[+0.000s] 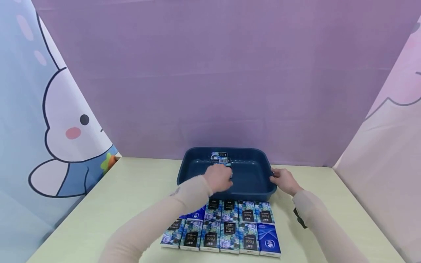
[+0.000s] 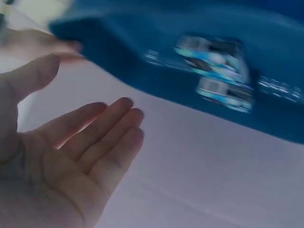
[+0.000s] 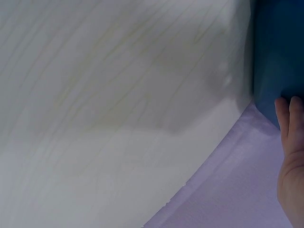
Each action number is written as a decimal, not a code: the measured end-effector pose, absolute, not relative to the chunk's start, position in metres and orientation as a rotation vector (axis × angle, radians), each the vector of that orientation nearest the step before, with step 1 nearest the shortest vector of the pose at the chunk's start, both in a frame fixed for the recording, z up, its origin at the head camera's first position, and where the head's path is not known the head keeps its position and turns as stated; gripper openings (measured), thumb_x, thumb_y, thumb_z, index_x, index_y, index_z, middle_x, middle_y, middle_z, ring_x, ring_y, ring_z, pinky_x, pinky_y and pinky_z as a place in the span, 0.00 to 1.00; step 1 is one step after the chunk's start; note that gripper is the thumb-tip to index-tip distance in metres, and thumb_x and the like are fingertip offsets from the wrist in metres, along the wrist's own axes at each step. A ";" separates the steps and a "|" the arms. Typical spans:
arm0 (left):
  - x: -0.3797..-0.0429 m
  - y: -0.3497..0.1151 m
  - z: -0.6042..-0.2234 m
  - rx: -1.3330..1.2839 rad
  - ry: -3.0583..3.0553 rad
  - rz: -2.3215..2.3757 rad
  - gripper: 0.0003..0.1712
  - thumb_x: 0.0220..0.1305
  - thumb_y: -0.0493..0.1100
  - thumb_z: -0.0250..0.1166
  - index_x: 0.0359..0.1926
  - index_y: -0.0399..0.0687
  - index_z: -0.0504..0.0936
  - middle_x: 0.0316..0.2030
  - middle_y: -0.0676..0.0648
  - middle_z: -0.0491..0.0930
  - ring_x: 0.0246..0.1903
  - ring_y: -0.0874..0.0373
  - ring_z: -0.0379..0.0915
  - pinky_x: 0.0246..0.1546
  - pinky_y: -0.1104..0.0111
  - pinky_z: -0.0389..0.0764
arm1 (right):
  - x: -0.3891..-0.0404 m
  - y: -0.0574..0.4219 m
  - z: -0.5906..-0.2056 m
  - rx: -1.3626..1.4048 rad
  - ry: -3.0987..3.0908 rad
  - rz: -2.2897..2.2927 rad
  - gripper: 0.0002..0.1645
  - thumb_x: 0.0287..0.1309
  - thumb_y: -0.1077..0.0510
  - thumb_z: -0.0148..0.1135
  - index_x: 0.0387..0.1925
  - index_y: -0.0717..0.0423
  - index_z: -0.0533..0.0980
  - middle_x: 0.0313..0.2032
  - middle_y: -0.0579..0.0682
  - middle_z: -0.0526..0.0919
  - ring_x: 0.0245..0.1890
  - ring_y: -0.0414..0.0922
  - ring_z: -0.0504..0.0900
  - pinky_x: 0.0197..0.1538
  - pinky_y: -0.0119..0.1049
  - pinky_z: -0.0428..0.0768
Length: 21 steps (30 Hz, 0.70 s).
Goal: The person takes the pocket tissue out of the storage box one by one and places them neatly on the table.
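Observation:
A dark blue plastic bin [image 1: 251, 175] stands at the back of the table. Over its front part is my left hand [image 1: 218, 178], holding nothing; in the left wrist view its fingers [image 2: 116, 159] are extended and the palm shows. Small tissue packs [image 1: 219, 157] with blue floral print lie inside the bin, partly hidden by this hand. My right hand [image 1: 285, 180] grips the bin's right rim, with fingers [image 3: 283, 116] against the wall in the right wrist view. Two rows of tissue packs [image 1: 210, 237], mostly floral, lie in front of the bin; my left sleeve covers some.
A plain blue pack [image 1: 269, 239] ends the front row at the right. Pale yellow tabletop [image 1: 131, 190] extends on both sides of the bin. Behind it hangs a purple cloth [image 1: 227, 91], and cartoon-printed sheets [image 1: 75, 109] flank the table.

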<state>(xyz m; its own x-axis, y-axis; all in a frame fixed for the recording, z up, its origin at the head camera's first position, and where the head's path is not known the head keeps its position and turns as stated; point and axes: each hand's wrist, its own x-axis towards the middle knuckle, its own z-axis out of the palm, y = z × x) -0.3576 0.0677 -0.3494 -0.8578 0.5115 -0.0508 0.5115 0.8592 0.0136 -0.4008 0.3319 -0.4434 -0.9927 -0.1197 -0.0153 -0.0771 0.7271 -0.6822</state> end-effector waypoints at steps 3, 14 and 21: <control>-0.380 0.072 -0.350 0.662 2.943 -0.024 0.17 0.62 0.52 0.59 0.49 0.51 0.80 0.37 0.51 0.82 0.24 0.62 0.74 0.24 0.69 0.75 | -0.400 0.332 -0.442 -0.163 2.865 -1.132 0.29 0.62 0.63 0.50 0.61 0.75 0.59 0.55 0.72 0.69 0.53 0.61 0.74 0.51 0.50 0.76; -0.396 0.086 -0.358 0.090 2.761 0.405 0.15 0.62 0.43 0.59 0.51 0.52 0.79 0.52 0.50 0.75 0.48 0.53 0.74 0.46 0.60 0.78 | -0.394 0.329 -0.439 -0.184 2.859 -1.164 0.29 0.62 0.64 0.50 0.61 0.74 0.59 0.57 0.72 0.68 0.55 0.61 0.72 0.50 0.48 0.77; -0.396 0.091 -0.369 -0.126 2.736 0.510 0.22 0.62 0.46 0.60 0.57 0.49 0.74 0.62 0.46 0.67 0.58 0.48 0.66 0.51 0.54 0.75 | -0.385 0.324 -0.442 -0.223 2.809 -1.232 0.29 0.62 0.65 0.49 0.62 0.74 0.59 0.58 0.71 0.66 0.56 0.61 0.71 0.49 0.46 0.79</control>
<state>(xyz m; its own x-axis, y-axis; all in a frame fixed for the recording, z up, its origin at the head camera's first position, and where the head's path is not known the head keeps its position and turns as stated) -0.3961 0.0909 -0.3686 -0.9336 -0.0221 -0.3576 -0.1495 0.9310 0.3329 -0.3855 0.3241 -0.4418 -0.9873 -0.1587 -0.0024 -0.1057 0.6689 -0.7358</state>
